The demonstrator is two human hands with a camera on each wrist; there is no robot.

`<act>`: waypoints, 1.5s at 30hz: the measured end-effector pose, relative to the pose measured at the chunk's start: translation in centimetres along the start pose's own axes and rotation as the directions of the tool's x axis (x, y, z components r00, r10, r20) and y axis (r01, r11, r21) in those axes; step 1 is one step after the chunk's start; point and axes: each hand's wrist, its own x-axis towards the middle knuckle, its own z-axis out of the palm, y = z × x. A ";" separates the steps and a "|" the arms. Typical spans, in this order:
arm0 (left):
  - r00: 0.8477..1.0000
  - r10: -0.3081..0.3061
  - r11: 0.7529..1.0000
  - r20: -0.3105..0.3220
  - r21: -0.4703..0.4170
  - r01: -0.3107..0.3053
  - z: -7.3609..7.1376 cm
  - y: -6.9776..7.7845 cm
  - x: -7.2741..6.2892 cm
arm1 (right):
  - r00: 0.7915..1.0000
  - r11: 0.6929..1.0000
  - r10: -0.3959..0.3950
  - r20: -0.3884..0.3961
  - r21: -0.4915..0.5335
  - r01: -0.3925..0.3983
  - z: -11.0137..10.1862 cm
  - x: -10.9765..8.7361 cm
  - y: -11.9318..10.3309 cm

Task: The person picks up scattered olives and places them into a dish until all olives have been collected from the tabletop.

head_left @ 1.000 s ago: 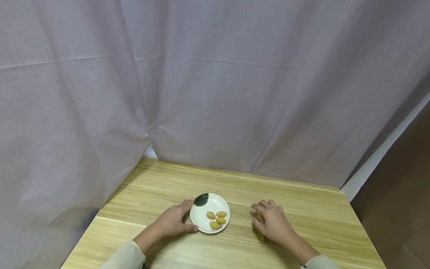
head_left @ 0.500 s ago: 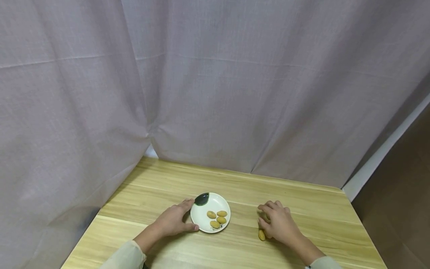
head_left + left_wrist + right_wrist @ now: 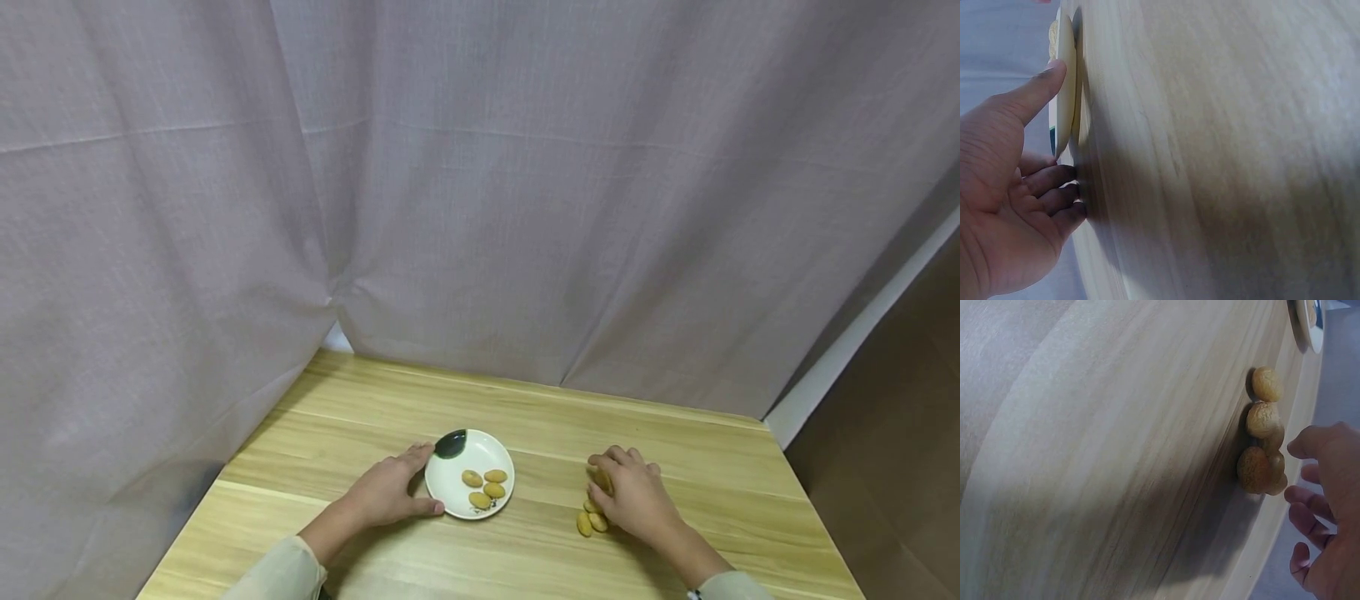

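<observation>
My left hand (image 3: 382,492) rests at the left side of a small white plate (image 3: 445,482) with a dark green patch, thumb and index fingertip touching its rim. Several yellowish-brown oval, nut-like pieces (image 3: 472,478) lie on the plate. To the right, my right hand (image 3: 633,496) hovers over a cluster of the same loose pieces (image 3: 584,523), partly covering them in the head view. In the right wrist view these wrinkled pieces (image 3: 1263,420) lie close together on the wood, and the loosely bent fingers (image 3: 1310,500) are apart from them.
The wooden table (image 3: 420,562) ends at the back against a grey curtain (image 3: 480,250). Another curtain hangs along the left side, and a brown surface (image 3: 892,450) stands at the right. Bare wood separates the plate from the loose pieces.
My right hand has shifted to the right, uncovering more of the loose pieces beneath it. The left hand and the plate have stayed almost where they were.
</observation>
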 end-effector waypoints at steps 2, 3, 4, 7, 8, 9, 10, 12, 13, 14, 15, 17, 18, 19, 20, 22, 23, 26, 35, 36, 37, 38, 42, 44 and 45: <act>1.000 0.003 1.000 0.000 -0.004 -0.003 0.0 0.0 -0.1 | 1.000 1.000 0.021 0.012 -0.010 -0.021 0.1 -0.1 0.1; 1.000 0.006 1.000 -0.002 -0.007 -0.006 0.0 0.1 -0.1 | 0.999 0.999 0.035 0.020 -0.014 -0.035 0.1 -0.1 0.1; 1.000 0.008 1.000 -0.003 -0.008 -0.008 0.0 0.1 -0.1 | 0.998 0.999 0.049 0.030 -0.019 -0.048 0.2 -0.1 0.1; 1.000 0.018 1.000 -0.009 -0.011 -0.018 0.0 0.1 -0.2 | 0.993 0.994 0.102 0.062 -0.031 -0.100 0.3 -0.2 0.1; 1.000 0.021 1.000 -0.012 -0.011 -0.021 0.1 0.1 -0.2 | 0.990 0.993 0.120 0.072 -0.031 -0.118 0.3 -0.2 0.1; 1.000 0.022 1.000 -0.014 -0.010 -0.022 0.1 0.1 -0.2 | 0.987 0.990 0.136 0.082 -0.034 -0.134 0.4 -0.2 0.1; 1.000 0.024 1.000 -0.015 -0.009 -0.024 0.1 0.1 -0.2 | 0.985 0.989 0.149 0.090 -0.036 -0.147 0.4 -0.1 0.1; 1.000 0.026 1.000 -0.018 -0.008 -0.026 0.2 0.0 -0.1 | 0.981 0.985 0.170 0.098 -0.038 -0.167 0.4 0.0 0.1; 0.999 0.028 1.000 -0.019 -0.007 -0.028 0.2 0.0 -0.1 | 0.979 0.984 0.177 0.099 -0.039 -0.174 0.4 0.0 0.1; 0.999 0.028 1.000 -0.018 -0.009 -0.028 0.2 -0.1 -0.1 | 0.979 0.983 0.181 0.099 -0.039 -0.178 0.4 0.1 0.1; 0.999 0.029 1.000 -0.018 -0.010 -0.029 0.2 -0.1 -0.1 | 0.978 0.983 0.182 0.098 -0.039 -0.179 0.4 0.2 0.0; 0.999 0.028 1.000 -0.018 -0.010 -0.028 0.1 -0.1 0.0 | 0.979 0.983 0.180 0.097 -0.036 -0.178 0.4 0.3 -0.1; 0.999 0.027 1.000 -0.018 -0.009 -0.027 0.1 -0.2 0.0 | 0.979 0.984 0.179 0.095 -0.034 -0.176 0.5 0.4 -0.2; 0.999 0.026 1.000 -0.019 -0.008 -0.027 0.1 -0.2 0.0 | 0.979 0.984 0.178 0.096 -0.030 -0.176 0.4 0.5 -0.3; 0.999 0.026 1.000 -0.020 -0.008 -0.026 0.1 -0.2 0.0 | 0.980 0.984 0.177 0.096 -0.025 -0.175 0.4 0.5 -0.4; 0.999 0.027 1.000 -0.022 -0.003 -0.027 0.1 -0.2 0.1 | 0.981 0.985 0.171 0.091 -0.017 -0.170 0.4 0.6 -0.6; 0.999 0.027 1.000 -0.022 -0.001 -0.028 0.0 -0.2 0.1 | 0.982 0.986 0.170 0.088 -0.015 -0.169 0.4 0.7 -0.6; 0.999 0.027 1.000 -0.022 -0.002 -0.027 0.0 -0.2 0.1 | 0.983 0.986 0.165 0.082 -0.006 -0.165 0.4 0.8 -0.8; 0.999 0.033 0.999 -0.022 0.007 -0.033 0.0 -0.2 0.2 | 0.986 0.989 0.149 0.073 -0.002 -0.149 0.6 1.1 -1.3; 0.999 0.035 0.999 -0.022 0.007 -0.035 0.0 -0.2 0.2 | 0.986 0.989 0.148 0.072 0.000 -0.149 0.6 1.1 -1.4; 0.999 0.035 0.999 -0.022 0.007 -0.035 0.0 -0.3 0.2 | 0.987 0.989 0.145 0.069 0.002 -0.146 0.7 1.1 -1.4; 0.999 0.036 0.999 -0.021 0.008 -0.036 0.1 -0.3 0.2 | 0.987 0.990 0.143 0.067 0.003 -0.143 0.7 1.0 -1.5; 0.999 0.035 0.999 -0.019 0.006 -0.035 0.1 -0.3 0.2 | 0.991 0.992 0.123 0.049 0.004 -0.124 0.7 1.0 -1.8; 0.999 0.034 0.999 -0.020 0.003 -0.034 0.0 -0.3 0.2 | 0.993 0.994 0.112 0.034 -0.002 -0.112 0.6 1.1 -2.0; 0.999 0.034 0.999 -0.021 0.002 -0.034 0.0 -0.3 0.2 | 0.994 0.994 0.106 0.029 -0.004 -0.105 0.6 1.1 -2.1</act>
